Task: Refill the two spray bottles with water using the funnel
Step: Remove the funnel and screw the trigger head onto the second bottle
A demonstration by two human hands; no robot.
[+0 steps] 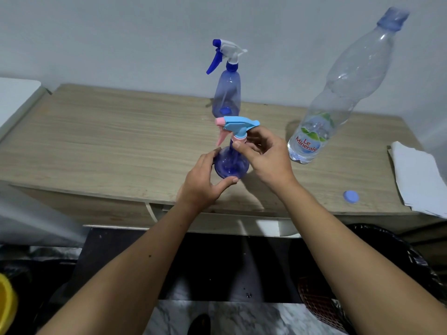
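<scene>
While upright, spray bottle [231, 163] nozzle left | left hand [202, 182] grips base (right hand [263, 158] collar)

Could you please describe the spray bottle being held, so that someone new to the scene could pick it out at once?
On the wooden tabletop, near its front edge, stands a short spray bottle steadied at its base by the left hand, the right hand at its neck. Unlike the taller bottle behind, its spray head is light blue and pink.
</scene>
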